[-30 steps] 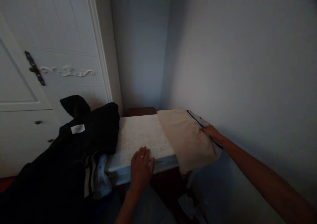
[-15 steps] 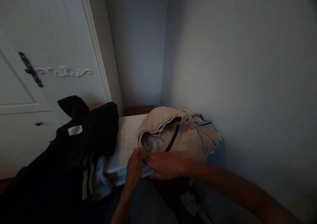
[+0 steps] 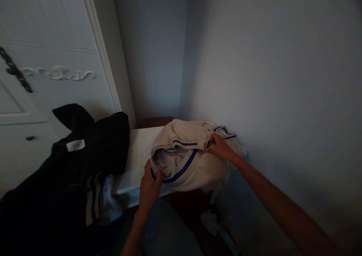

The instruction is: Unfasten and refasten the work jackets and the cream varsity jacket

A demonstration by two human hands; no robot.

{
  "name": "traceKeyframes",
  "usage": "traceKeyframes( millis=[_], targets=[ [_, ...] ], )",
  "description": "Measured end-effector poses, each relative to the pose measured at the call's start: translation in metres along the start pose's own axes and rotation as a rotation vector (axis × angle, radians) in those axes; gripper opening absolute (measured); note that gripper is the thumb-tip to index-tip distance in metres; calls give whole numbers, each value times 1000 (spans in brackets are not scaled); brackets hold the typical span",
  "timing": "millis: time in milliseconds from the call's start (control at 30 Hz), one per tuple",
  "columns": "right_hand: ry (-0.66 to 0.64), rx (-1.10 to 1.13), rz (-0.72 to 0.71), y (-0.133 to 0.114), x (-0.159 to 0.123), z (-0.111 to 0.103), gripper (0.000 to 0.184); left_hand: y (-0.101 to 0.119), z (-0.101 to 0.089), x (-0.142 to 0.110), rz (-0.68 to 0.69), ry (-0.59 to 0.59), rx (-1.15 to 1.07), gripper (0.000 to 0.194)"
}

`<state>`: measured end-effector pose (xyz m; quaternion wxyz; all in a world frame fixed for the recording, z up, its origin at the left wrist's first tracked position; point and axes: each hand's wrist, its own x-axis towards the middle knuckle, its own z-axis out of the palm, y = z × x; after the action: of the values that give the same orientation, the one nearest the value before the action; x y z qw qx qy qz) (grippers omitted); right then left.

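Observation:
A beige garment with navy-striped edges (image 3: 209, 169) lies bunched on a white tabletop, its striped opening facing me. I cannot tell exactly what kind of garment it is. My left hand (image 3: 151, 182) pinches the left end of that opening, thumb on the inside. At the opening's right end, my right hand (image 3: 222, 147) has its fingers closed on the striped edge. Between the two hands the upper edge folds over, and the paler inside of the cloth shows.
Black clothing with a white label (image 3: 110, 144) lies to the left, its striped part hanging beside a grey cloth (image 3: 109, 205). The white table (image 3: 141, 144) stands against the wall (image 3: 268, 78). A white wardrobe (image 3: 56, 63) rises behind on the left.
My right hand has moved up and right from the near left edge to the opening's right end. My left hand has stayed at the left end. The view has shifted slightly right.

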<state>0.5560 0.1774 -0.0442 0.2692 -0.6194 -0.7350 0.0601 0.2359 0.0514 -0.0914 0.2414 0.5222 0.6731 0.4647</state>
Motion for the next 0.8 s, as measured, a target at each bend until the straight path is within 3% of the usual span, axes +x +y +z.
traceKeyframes(
  millis=[67, 133, 367, 467, 567, 667, 733, 800],
  targets=[
    [-46, 65, 11, 11, 0, 9, 82, 0, 2, -1, 43, 20, 13, 69],
    [-13, 97, -1, 12, -3, 17, 75, -1, 3, -1, 87, 36, 19, 67],
    [23, 19, -6, -21, 0, 25, 65, -2, 6, 1, 105, 6, 58, 64],
    [87, -34, -22, -32, 6, 31, 53, 13, 11, -3, 258, 175, 153, 68],
    [144, -28, -59, -39, 11, 40, 46, 41, 20, -7, 504, 340, 172, 57],
    [149, 22, -124, -45, 16, 47, 37, 66, 35, 2, 556, 173, 51, 38],
    [132, 44, -160, -51, 18, 48, 25, 73, 48, 17, 449, 16, -30, 29],
    [126, 117, -196, -57, 19, 47, 19, 71, 59, 35, 310, -66, -76, 25]
  ],
)
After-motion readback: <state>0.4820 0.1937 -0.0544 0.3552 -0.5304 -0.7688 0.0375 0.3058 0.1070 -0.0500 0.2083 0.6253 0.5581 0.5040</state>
